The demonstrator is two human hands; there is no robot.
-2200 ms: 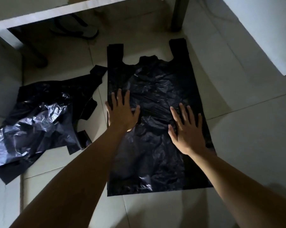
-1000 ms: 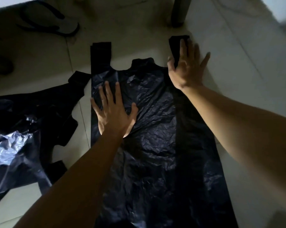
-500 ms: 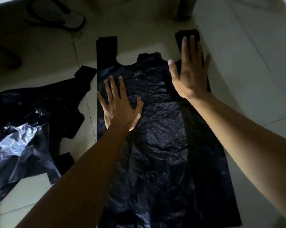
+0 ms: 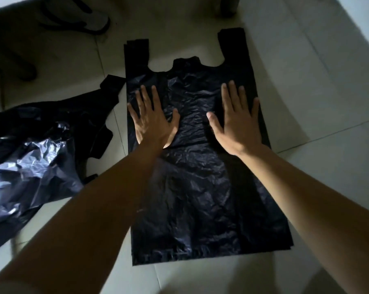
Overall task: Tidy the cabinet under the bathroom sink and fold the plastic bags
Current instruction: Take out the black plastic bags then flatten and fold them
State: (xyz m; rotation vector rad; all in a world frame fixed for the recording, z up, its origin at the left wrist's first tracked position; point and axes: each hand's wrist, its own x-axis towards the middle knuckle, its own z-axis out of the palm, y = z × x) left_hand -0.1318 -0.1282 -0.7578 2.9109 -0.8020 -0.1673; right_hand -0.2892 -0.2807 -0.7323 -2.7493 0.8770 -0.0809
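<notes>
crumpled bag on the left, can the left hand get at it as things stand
Probably yes: the left hand lies flat on the spread bag holding nothing, and the crumpled bag lies close beside it with only bare floor between.

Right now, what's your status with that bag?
Pressing flat on bag: left hand, right hand. It lies spread on floor, not yet folded. Beside it, crumpled bag; nothing on top.

flat bag [image 4: 200, 187] on floor [image 4: 306, 92], handles pointing away, left hand [image 4: 152, 122] and right hand [image 4: 237, 122] side by side on it, crumpled bags [image 4: 35, 158] to its left, sandal [image 4: 77, 18] beyond those
</notes>
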